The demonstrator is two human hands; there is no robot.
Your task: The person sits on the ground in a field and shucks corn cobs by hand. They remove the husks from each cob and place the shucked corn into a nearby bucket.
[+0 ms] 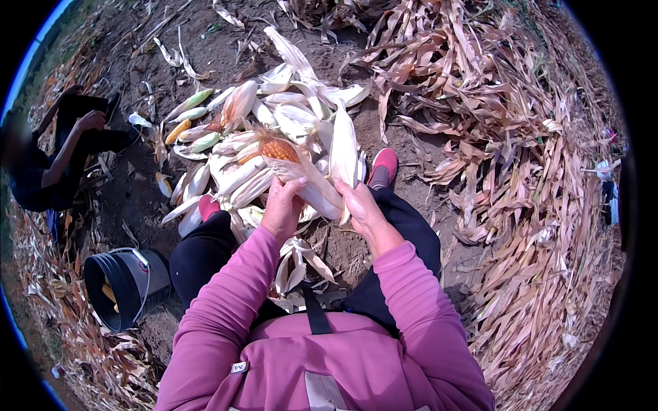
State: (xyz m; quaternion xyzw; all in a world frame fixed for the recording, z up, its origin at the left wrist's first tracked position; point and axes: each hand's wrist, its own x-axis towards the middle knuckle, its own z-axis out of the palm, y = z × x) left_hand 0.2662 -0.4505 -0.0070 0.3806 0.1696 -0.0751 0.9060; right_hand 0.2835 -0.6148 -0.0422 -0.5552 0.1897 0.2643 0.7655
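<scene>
Above the heap of corn (241,183), the left grip (282,209) is closed on a partly husked ear (279,151); the right grip (361,209) pinches pale husk (343,149).

Husks (343,149) look papery and matt, kernels (279,151) bumpy; the bucket (154,279) looks smooth plastic, sleeves (223,294) cloth, soil (142,188) rough.

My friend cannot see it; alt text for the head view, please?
A person's left hand and right hand hold the husk of a corn ear, its orange kernels bared, over a pile of mostly husk-covered ears. A bucket and another person are at left, dry leaves at right.
</scene>
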